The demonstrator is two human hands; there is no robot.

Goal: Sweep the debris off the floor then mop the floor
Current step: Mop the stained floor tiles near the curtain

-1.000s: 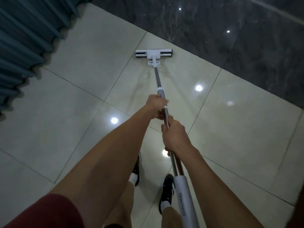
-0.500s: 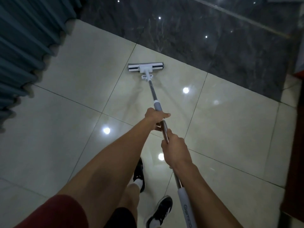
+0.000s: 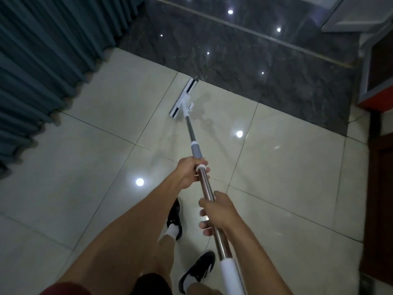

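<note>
Mop (image 3: 184, 99) head lies flat on the pale tile floor (image 3: 85, 188), its far end touching the dark marble strip (image 3: 244, 60). Your left hand (image 3: 189, 173) grips the pole near its grey collar and your right hand (image 3: 219, 213) wraps it lower down. Keep the head flat and overlap strokes along that strip; the glossy tiles may be slick. Teal curtains (image 3: 42, 60) hang left of the mop.

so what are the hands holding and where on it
Both grip the mop by its metal pole: the left hand just below the grey collar, the right hand lower down, above the white end grip.
</note>
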